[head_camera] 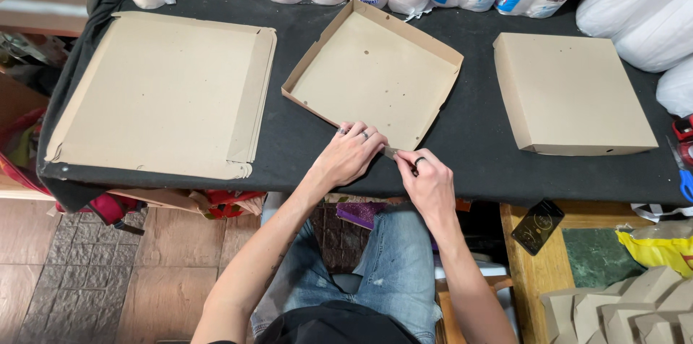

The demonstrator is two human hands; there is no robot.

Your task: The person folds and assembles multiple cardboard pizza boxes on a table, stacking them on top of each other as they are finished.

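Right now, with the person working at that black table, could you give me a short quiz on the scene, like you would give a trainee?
1. True or false: both hands touch the half-folded brown cardboard tray.
2. What lies at the table's left end? A) flat stack of unfolded cardboard sheets B) a metal pot C) a glass jar
3. Fill in: the closed cardboard box lies to the tray's ____.

Key
1. True: the left hand and right hand pinch its near corner.
2. A
3. right, on the black table.
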